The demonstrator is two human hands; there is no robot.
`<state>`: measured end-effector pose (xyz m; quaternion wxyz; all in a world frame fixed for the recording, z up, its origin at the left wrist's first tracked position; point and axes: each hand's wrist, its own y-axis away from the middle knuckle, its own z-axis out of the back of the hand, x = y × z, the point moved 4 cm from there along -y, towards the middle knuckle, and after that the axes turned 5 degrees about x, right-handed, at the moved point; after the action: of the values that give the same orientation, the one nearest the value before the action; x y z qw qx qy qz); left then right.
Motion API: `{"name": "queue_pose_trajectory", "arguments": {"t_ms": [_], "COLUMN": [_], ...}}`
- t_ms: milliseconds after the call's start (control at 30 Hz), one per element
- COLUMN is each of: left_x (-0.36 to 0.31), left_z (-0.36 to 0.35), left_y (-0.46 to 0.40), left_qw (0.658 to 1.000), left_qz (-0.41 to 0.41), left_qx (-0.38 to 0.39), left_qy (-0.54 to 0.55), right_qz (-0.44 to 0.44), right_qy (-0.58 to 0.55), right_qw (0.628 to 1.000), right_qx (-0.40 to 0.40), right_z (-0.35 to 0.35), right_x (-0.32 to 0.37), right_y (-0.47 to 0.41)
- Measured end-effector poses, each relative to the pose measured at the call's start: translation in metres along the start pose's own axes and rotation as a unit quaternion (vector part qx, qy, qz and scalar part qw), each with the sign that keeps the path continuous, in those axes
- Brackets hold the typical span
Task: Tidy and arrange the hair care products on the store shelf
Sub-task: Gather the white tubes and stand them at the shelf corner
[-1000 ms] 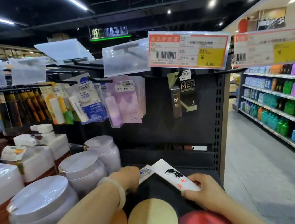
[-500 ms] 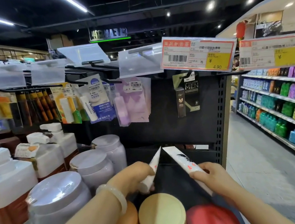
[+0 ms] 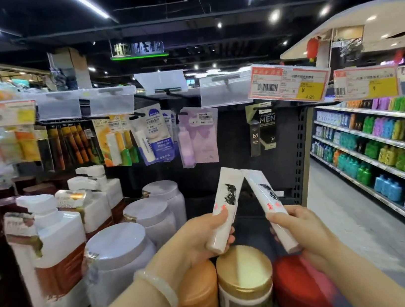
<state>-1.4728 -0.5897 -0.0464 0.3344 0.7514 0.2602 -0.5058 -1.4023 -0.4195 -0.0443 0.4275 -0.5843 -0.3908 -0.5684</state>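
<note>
We see both hands raised above the shelf, each closed around one white tube. Left hand (image 3: 200, 239) grips the left tube (image 3: 225, 206), thumb on the front, fingers wrapped behind; the tube tilts right. Right hand (image 3: 303, 232) grips the right tube (image 3: 268, 201), fingers curled over its lower half; it tilts left. The tube tops meet or nearly meet, forming an inverted V; we can't tell if they touch. Both tubes carry a black ink mark and red characters. Below the hands: orange jar (image 3: 198, 299), gold-lid jar (image 3: 245, 277), red lid (image 3: 301, 287). White tubs (image 3: 120, 245) and pump bottles (image 3: 54, 252) stand to the left.
</note>
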Motion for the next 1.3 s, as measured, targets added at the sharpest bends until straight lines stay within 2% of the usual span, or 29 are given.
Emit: {"name": "queue_pose_trajectory", "arguments": {"t_ms": [167, 433, 567, 767, 933, 1100, 1300], "left_x": [0.002, 0.024, 0.027, 0.04, 0.056, 0.058, 0.059], "left_z": [0.004, 0.019, 0.036, 0.061, 0.105, 0.179, 0.285], "left_y": [0.022, 0.08, 0.114, 0.175, 0.243, 0.316, 0.391], "left_qw": [0.994, 0.99, 0.984, 0.972, 0.949, 0.922, 0.902], "left_qz": [-0.112, -0.14, -0.176, -0.221, -0.257, -0.281, -0.266], "left_qx": [-0.003, 0.004, -0.03, -0.07, -0.157, -0.237, -0.321], "left_qy": [-0.002, -0.015, -0.018, 0.045, 0.091, 0.123, 0.116], "right_qz": [0.026, 0.086, 0.116, 0.128, 0.088, 0.075, 0.046], "right_qy": [-0.059, -0.085, -0.099, -0.117, -0.112, -0.102, -0.126], "right_qw": [0.996, 0.991, 0.988, 0.979, 0.966, 0.959, 0.954], "right_qx": [-0.056, -0.052, -0.001, 0.108, 0.217, 0.255, 0.269], "right_z": [-0.021, -0.069, -0.1, -0.162, -0.241, -0.328, -0.45], "right_x": [0.002, -0.001, 0.006, 0.007, -0.004, -0.006, -0.022], "right_y": [0.036, 0.078, 0.088, 0.109, 0.14, 0.165, 0.186]}}
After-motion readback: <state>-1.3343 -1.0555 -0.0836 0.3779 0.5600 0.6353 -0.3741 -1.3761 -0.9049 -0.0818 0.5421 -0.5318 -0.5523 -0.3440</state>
